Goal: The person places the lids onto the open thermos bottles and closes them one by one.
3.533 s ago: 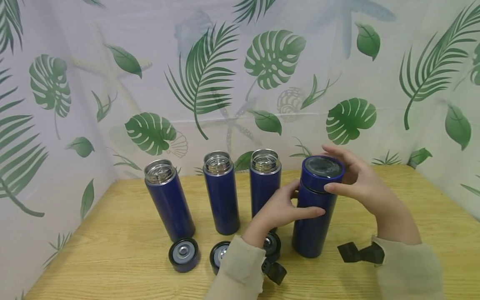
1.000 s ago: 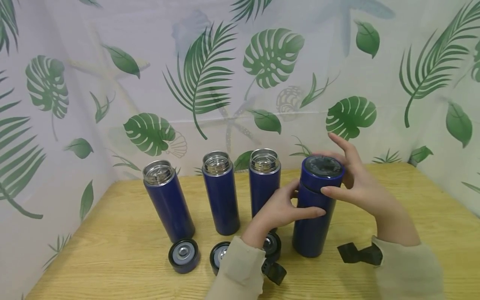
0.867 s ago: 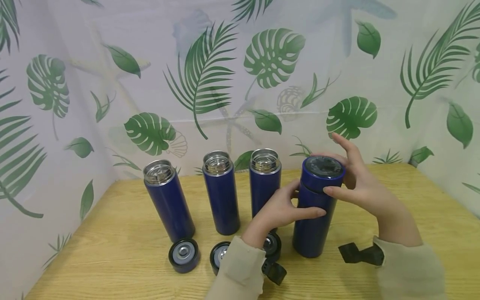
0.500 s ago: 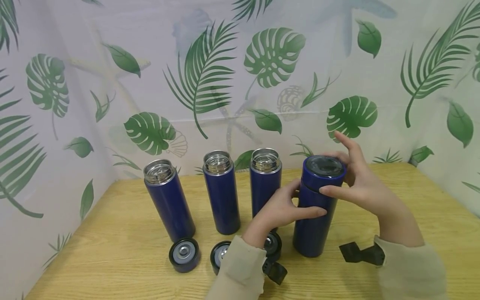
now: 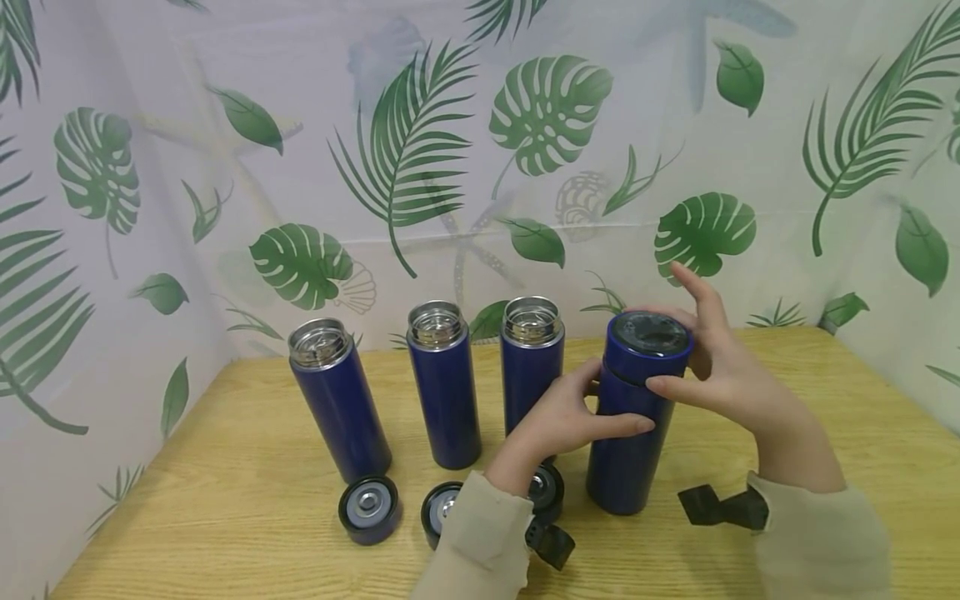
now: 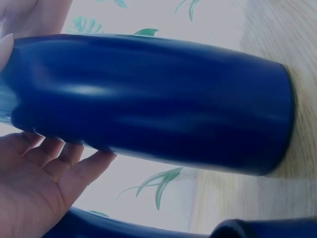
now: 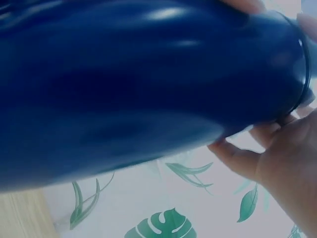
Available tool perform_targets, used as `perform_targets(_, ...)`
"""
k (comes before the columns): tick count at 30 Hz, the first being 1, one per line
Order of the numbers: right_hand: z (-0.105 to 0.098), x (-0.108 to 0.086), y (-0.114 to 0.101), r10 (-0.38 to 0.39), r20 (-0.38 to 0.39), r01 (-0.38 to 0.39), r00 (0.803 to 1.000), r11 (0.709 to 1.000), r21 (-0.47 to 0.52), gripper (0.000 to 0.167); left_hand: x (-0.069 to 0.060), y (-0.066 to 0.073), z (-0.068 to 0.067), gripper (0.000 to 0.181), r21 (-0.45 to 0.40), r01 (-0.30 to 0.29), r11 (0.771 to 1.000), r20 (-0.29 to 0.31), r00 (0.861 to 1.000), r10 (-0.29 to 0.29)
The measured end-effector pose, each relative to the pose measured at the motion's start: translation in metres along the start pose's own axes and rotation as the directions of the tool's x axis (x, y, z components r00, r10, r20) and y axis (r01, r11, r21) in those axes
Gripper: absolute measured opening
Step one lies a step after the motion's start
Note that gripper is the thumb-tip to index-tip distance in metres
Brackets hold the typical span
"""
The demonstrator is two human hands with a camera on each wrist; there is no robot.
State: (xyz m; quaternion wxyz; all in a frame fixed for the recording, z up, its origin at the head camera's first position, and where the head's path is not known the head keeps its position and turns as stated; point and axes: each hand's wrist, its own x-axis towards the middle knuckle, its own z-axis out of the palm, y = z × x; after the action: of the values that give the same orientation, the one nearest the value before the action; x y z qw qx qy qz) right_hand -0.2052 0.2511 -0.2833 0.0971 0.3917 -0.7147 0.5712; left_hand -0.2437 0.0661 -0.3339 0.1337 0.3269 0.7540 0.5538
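A dark blue bottle (image 5: 625,467) stands upright at the right, its blue lid (image 5: 647,363) with a dark glossy top sitting on it, a thin dark seam between. My left hand (image 5: 562,417) grips the body below the lid, thumb across the front, fingers behind. My right hand (image 5: 731,375) holds the lid with its thumb near the seam at the front and fingers behind, the index raised. In the left wrist view the fingers of my left hand (image 6: 44,173) touch the side of the bottle (image 6: 163,99). The right wrist view shows the bottle (image 7: 124,84) beside my right hand (image 7: 282,153).
Three lidless blue bottles with steel necks stand in a row to the left: one at the far left (image 5: 347,417), one in the middle (image 5: 447,408), one (image 5: 531,375) partly behind my left hand. Upturned lids (image 5: 367,508) lie before them, two partly covered by my left arm. Leaf-printed cloth hangs behind the table (image 5: 225,533).
Since the earliest frame my right index finger has lifted off the lid and points upward, and the reflections on the lid's top have changed. My left hand has stayed on the body.
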Motion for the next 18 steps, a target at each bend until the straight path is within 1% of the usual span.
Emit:
perform_targets(3, -0.0026, -0.0005, 0.0028, -0.044, 0.033, 0.042, 0.998, 0.997, 0.068, 0.098, 0.0001, 0.0002, 0.0002, 0.056, 0.002, 0.005, 1.000, -0.002, 1.000, -0.005)
perform_targets(5, -0.0031, -0.0005, 0.0036, -0.055, 0.037, 0.052, 0.998, 0.996, 0.079, 0.099, 0.0000, 0.0003, 0.0001, 0.056, 0.003, 0.005, 1.000, -0.003, 1.000, -0.005)
perform_targets(7, -0.0027, -0.0003, 0.0026, -0.041, 0.025, 0.040, 0.999, 0.997, 0.061, 0.099, -0.0002, 0.0004, 0.0000, 0.056, 0.004, 0.002, 1.000, -0.003, 1.000, -0.002)
perform_targets(9, -0.0017, 0.0000, 0.0013, -0.017, 0.003, 0.017, 1.000, 1.000, 0.018, 0.101, -0.0003, 0.0003, -0.0002, 0.055, 0.002, -0.004, 1.000, -0.003, 1.000, 0.004)
perform_targets(12, 0.0002, 0.0006, -0.0012, 0.040, -0.050, -0.046, 0.998, 0.992, -0.116, 0.106, -0.0002, 0.0001, -0.0005, 0.054, 0.000, -0.011, 1.000, -0.004, 1.000, 0.011)
perform_targets(16, 0.0032, 0.0014, -0.0039, 0.114, -0.109, -0.141, 0.987, 0.950, -0.278, 0.111, 0.0000, -0.0003, -0.0007, 0.053, 0.003, -0.016, 1.000, -0.004, 1.000, 0.016)
perform_targets(18, 0.0040, 0.0015, -0.0044, 0.135, -0.121, -0.166, 0.983, 0.938, -0.303, 0.112, 0.0001, -0.0004, -0.0006, 0.053, 0.006, -0.016, 1.000, -0.004, 1.000, 0.016)
